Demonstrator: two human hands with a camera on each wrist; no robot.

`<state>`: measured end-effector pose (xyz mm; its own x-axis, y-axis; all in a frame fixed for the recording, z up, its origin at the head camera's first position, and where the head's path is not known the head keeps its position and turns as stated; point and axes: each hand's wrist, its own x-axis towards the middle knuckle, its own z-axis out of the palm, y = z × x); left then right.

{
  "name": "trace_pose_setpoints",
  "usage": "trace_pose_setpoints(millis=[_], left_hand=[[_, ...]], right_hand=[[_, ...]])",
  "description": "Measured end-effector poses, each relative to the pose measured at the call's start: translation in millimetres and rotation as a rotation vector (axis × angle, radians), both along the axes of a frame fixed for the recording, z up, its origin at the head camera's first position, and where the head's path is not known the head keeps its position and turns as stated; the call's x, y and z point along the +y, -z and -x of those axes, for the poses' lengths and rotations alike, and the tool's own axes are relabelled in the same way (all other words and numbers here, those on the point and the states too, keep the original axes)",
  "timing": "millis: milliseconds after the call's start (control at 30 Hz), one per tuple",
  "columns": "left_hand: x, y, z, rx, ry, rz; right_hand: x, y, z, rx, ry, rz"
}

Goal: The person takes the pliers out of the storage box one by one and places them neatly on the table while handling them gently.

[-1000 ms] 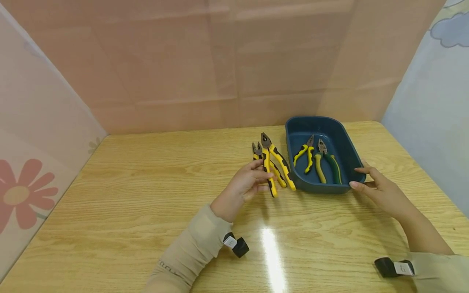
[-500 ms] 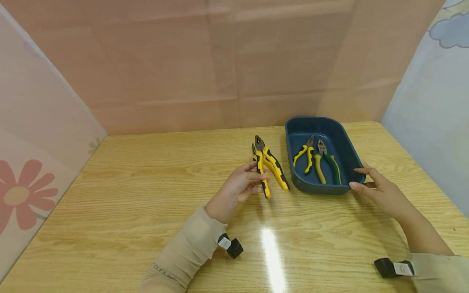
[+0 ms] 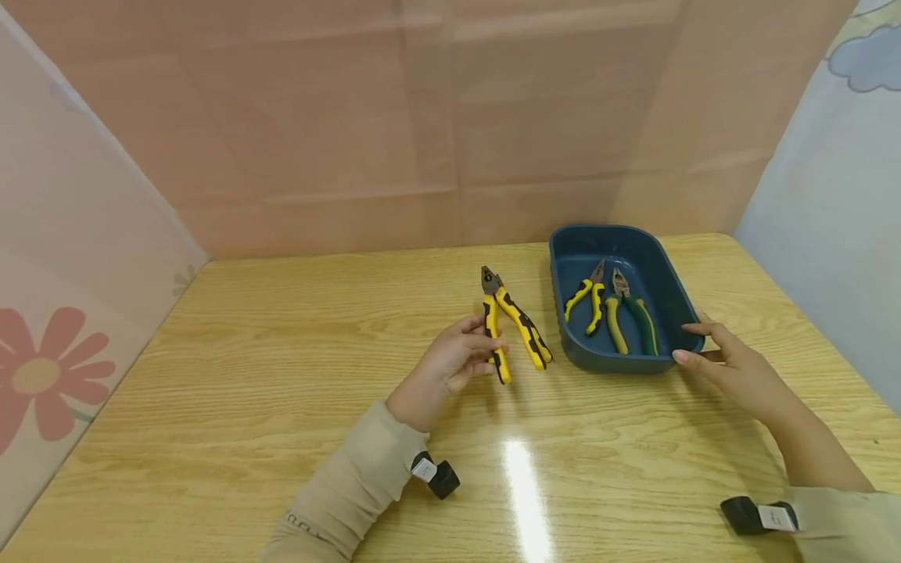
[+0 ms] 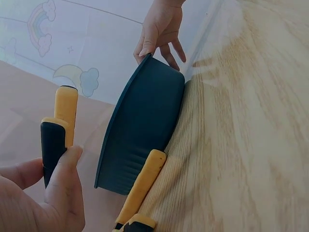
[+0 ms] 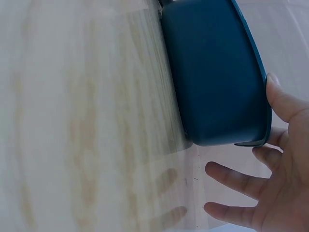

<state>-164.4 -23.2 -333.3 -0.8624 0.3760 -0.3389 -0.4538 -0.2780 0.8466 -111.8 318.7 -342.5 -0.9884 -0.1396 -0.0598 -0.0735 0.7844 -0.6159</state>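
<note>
My left hand (image 3: 450,356) pinches one yellow-and-black handle of a pair of combination pliers (image 3: 497,320), whose dark jaws point away from me. Under these lies another pair of yellow-and-black pliers (image 4: 142,188), mostly hidden in the head view; its handle rests on the table in the left wrist view. To the right stands a dark blue plastic bin (image 3: 665,274). Inside it are small yellow-and-black pliers (image 3: 594,301) and green-and-tan combination pliers (image 3: 642,324). The right hand (image 3: 735,371) pinches the bin's near right corner at the rim, with two fingers extended in the right wrist view.
Everything sits on a wood-grain table (image 3: 281,375). A pinkish backdrop (image 3: 317,117) rises behind it, with printed panels (image 3: 838,219) at the sides. Black cameras (image 3: 443,478) are strapped to both wrists.
My left hand has drawn the held pliers leftward and slightly nearer, away from the bin. The pair beneath has become mostly covered. The right hand and the bin have stayed put.
</note>
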Motion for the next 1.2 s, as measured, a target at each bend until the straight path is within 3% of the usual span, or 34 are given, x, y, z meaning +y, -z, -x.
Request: trace_pose_setpoints(millis=[567, 900, 1200], left_hand=[[-12.2, 8.8, 2.6, -0.013, -0.019, 0.046], [-18.0, 8.8, 3.0, -0.02, -0.025, 0.044], [-23.9, 12.9, 4.5, -0.059, -0.074, 0.063]], right_hand=[[1, 0.5, 1.1, -0.019, 0.006, 0.007], [0, 0.2, 0.5, -0.012, 0.003, 0.019], [0, 0.2, -0.3, -0.019, 0.004, 0.009]])
